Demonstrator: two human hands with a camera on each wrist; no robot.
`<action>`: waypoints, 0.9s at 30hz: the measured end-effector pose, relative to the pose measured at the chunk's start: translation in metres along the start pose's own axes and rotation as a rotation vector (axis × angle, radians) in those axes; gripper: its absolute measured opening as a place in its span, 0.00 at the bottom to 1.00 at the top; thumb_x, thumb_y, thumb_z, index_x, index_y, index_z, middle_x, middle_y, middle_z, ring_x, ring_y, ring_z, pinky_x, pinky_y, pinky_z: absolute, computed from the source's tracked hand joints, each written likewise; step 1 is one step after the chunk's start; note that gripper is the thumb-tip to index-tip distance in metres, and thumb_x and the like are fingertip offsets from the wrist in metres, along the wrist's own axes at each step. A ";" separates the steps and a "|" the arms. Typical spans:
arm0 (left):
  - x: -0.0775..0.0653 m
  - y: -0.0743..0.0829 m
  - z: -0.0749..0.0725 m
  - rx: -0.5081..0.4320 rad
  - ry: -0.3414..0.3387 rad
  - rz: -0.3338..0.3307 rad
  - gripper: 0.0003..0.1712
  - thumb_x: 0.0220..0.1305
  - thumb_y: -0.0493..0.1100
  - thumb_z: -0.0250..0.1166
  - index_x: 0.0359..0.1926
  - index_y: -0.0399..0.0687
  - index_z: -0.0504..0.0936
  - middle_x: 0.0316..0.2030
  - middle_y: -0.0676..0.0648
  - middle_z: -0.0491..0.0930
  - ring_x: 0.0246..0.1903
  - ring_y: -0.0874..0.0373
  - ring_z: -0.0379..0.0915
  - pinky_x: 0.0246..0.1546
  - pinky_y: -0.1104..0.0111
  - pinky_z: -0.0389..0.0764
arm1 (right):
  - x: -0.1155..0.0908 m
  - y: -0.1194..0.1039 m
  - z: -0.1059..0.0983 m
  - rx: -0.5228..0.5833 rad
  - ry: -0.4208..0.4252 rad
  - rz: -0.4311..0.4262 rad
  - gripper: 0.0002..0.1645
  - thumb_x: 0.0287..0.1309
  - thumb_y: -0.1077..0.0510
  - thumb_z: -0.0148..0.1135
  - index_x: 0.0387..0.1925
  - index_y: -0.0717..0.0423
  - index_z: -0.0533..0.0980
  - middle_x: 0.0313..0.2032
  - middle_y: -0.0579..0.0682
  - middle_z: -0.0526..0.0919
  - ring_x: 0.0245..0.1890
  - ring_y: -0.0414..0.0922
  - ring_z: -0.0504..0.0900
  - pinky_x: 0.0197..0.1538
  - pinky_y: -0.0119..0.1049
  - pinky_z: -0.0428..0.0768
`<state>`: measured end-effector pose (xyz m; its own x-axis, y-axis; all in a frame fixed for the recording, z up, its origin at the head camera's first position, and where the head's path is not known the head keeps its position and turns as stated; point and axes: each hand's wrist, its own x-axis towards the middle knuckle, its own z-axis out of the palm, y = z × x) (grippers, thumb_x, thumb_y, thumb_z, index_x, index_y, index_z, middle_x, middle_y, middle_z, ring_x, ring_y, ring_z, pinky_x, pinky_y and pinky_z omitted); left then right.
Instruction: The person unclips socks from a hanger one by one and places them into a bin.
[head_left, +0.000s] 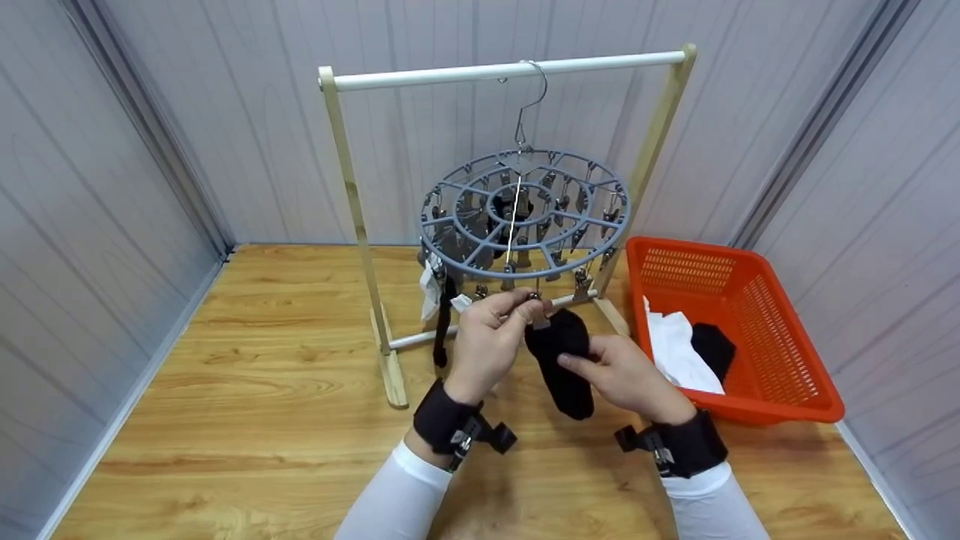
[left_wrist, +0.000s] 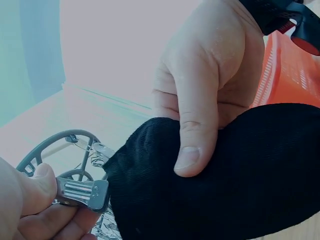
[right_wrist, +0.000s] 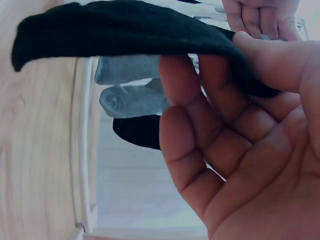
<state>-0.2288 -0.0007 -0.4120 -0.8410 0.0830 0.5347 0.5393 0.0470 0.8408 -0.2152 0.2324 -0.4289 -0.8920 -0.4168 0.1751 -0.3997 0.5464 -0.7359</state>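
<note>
A black sock [head_left: 564,364] hangs below the front rim of a round grey clip hanger [head_left: 480,271]. My right hand [head_left: 630,375] pinches the sock between thumb and fingers, the thumb [left_wrist: 194,145] lying on the cloth in the left wrist view. My left hand [head_left: 486,345] pinches a metal clip [left_wrist: 82,192] of the hanger. The clip's far end meets the edge of the sock; whether it grips the cloth I cannot tell. Grey socks [right_wrist: 131,101] and another black sock [right_wrist: 135,132] hang behind in the right wrist view.
A wooden stand with a white rod [head_left: 450,73] carries the hanger by its hook [head_left: 541,86]. To the right, an orange basket [head_left: 799,337] contains a white cloth item [head_left: 679,349] and a black one [head_left: 712,349]. Panelled walls [head_left: 262,165] enclose the wooden table [head_left: 247,420].
</note>
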 end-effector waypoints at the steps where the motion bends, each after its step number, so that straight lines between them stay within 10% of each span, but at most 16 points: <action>1: 0.000 0.000 0.000 0.002 0.003 0.001 0.11 0.79 0.37 0.69 0.54 0.35 0.93 0.43 0.47 0.95 0.41 0.55 0.92 0.46 0.63 0.91 | -0.001 0.000 -0.001 -0.012 0.002 0.001 0.11 0.79 0.51 0.69 0.42 0.49 0.92 0.39 0.43 0.93 0.39 0.39 0.87 0.45 0.36 0.83; 16: -0.005 0.009 0.001 0.161 0.038 0.035 0.14 0.76 0.43 0.75 0.53 0.38 0.93 0.43 0.47 0.94 0.36 0.58 0.89 0.38 0.67 0.89 | -0.012 -0.001 -0.024 -0.137 0.098 0.037 0.12 0.80 0.50 0.69 0.40 0.50 0.89 0.34 0.43 0.89 0.32 0.41 0.81 0.40 0.37 0.80; 27: -0.011 0.028 -0.005 0.727 0.155 0.496 0.22 0.72 0.50 0.78 0.56 0.37 0.91 0.48 0.41 0.93 0.46 0.48 0.88 0.52 0.60 0.89 | -0.014 0.001 -0.035 -0.152 0.170 0.045 0.10 0.80 0.50 0.68 0.44 0.51 0.89 0.36 0.43 0.90 0.34 0.42 0.81 0.43 0.37 0.79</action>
<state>-0.2049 -0.0057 -0.3934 -0.4713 0.1284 0.8726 0.6934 0.6653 0.2766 -0.2104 0.2647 -0.4093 -0.9274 -0.2678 0.2613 -0.3741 0.6703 -0.6409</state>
